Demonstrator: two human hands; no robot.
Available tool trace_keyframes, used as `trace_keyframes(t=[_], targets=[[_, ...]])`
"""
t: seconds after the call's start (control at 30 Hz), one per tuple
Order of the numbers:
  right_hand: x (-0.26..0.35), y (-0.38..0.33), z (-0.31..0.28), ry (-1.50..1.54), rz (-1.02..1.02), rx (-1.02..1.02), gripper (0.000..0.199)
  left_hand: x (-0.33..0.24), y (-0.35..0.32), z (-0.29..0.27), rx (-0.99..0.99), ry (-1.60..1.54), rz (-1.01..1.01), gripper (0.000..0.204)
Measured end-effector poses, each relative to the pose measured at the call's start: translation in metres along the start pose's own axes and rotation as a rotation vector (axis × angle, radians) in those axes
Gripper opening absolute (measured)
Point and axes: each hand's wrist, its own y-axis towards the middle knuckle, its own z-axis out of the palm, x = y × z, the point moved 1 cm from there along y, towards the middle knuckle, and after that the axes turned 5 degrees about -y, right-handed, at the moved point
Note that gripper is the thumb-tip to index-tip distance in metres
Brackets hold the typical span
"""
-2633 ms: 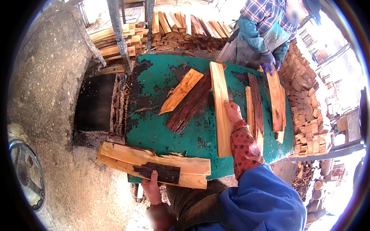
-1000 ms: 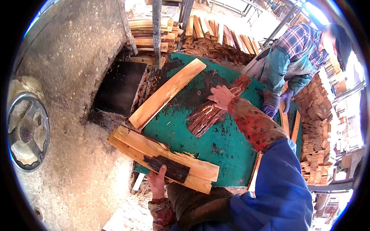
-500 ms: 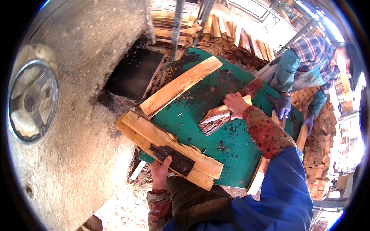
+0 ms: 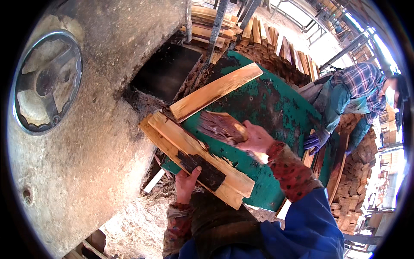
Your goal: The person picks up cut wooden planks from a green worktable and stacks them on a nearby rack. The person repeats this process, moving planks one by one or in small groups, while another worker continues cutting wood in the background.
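My left hand [image 4: 187, 183] is closed on the near end of two pale boards [image 4: 189, 151], thumb on top against a dark bark patch [image 4: 206, 172]. The boards overhang the near left edge of a worn green table [image 4: 276, 172]. In my right hand [image 4: 258, 137] is a short wood slab [image 4: 221, 127] with rough brown bark, its far end smeared by motion. The slab hangs over the table beside the boards, bark side up. Another pale board [image 4: 215, 91] lies across the table's far left part, touched by neither hand.
A co-worker's purple-gloved hand [image 4: 317, 141] is on boards at the table's right edge. To the left stand a large machine panel [image 4: 116, 172] with a handwheel [image 4: 47, 82] and a dark opening [image 4: 166, 71]. Stacked boards [image 4: 280, 41] rise behind the table; more wood [image 4: 353, 185] is piled at right.
My right hand has moved left with the bark-covered slab, lifting and turning it toward the boards. My left hand keeps its hold. The dark piece near the table's far right has left its place.
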Motion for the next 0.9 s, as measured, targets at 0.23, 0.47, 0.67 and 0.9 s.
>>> trace_keyframes(t=[0.23,0.47,0.67,0.9], targets=[[0.077,0.061,0.065,0.242,-0.075,-0.023,0.071,0.001,0.000,-0.005,0.056,0.028,-0.032,0.036],[0.096,0.038,0.106,-0.078,-0.132,-0.190,0.074,-0.009,-0.005,-0.005,0.097,-0.054,-0.070,0.038],[0.112,0.003,0.104,-0.164,0.051,-0.226,0.073,0.001,0.000,-0.018,0.158,-0.130,-0.162,0.041],[0.100,-0.062,0.133,0.004,-0.064,-0.481,0.070,0.006,0.003,-0.020,0.177,-0.162,-0.188,0.048]])
